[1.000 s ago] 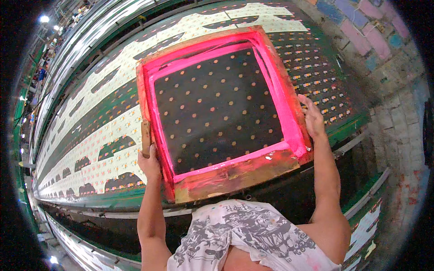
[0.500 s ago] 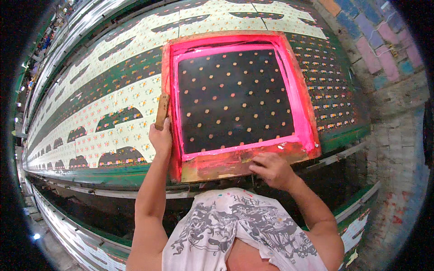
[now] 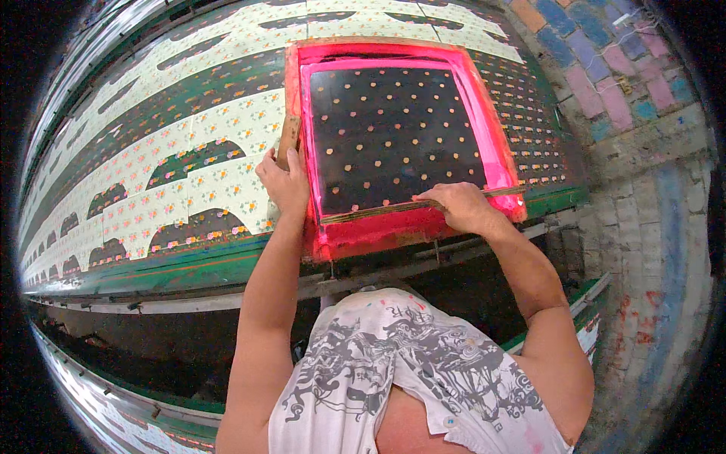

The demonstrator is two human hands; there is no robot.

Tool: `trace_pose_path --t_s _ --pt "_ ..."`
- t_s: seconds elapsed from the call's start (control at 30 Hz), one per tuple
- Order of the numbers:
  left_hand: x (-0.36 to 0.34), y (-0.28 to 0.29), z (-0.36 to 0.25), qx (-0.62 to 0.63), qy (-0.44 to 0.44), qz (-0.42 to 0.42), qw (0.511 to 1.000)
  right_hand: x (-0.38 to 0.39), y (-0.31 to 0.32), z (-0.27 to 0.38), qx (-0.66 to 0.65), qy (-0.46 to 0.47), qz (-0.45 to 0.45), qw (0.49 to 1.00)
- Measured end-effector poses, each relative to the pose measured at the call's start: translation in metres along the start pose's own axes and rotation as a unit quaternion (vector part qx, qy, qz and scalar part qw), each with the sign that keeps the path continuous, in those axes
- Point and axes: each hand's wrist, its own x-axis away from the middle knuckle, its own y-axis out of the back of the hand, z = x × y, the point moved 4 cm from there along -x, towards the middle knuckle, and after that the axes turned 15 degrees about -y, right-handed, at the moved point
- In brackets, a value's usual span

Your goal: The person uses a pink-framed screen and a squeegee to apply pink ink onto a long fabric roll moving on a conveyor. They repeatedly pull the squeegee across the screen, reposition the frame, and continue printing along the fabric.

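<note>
The right grip [image 3: 459, 207] holds a wooden bar [image 3: 376, 209].

- Long green surface [image 3: 181, 270]
- Grey paved floor [image 3: 631, 280] beyond its right edge
- Blue, pink and orange bricks [image 3: 584, 91] off its far right corner
- Dark gap [image 3: 178, 348] along its near edge

A pink-flecked, white sleeveless shirt [image 3: 363, 352], printed across the front with swirling grey line drawings [image 3: 344, 371], leaves both arms [image 3: 266, 310] bare.

A right hand [image 3: 460, 206] and wooden bar [image 3: 378, 209] are blocking the pink frame [image 3: 486, 144] along its near side; a left hand [image 3: 287, 181] and wooden block [image 3: 288, 136] are crowding its left, while dark mesh [image 3: 393, 132] beyond is lying open.
</note>
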Motion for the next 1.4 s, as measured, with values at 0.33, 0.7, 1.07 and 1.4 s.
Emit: trace_pose_path --t_s 0.33,0.7,1.07,1.4 --pt "-0.001 -0.005 0.005 -0.033 -0.090 -0.051 0.994 0.040 -0.049 0.005 -0.062 0.047 -0.157 0.985" --pt "0.004 -0.001 0.009 -0.011 -0.050 -0.022 0.998 -0.079 -0.031 -0.018 -0.034 0.062 -0.259 0.963" --pt "0.001 0.007 -0.019 -0.087 -0.022 0.006 0.996 -0.280 0.032 -0.069 0.017 0.049 -0.256 0.965" --pt "0.003 0.003 -0.020 -0.124 -0.019 -0.001 0.992 -0.399 0.088 -0.099 0.037 0.035 -0.167 0.985"
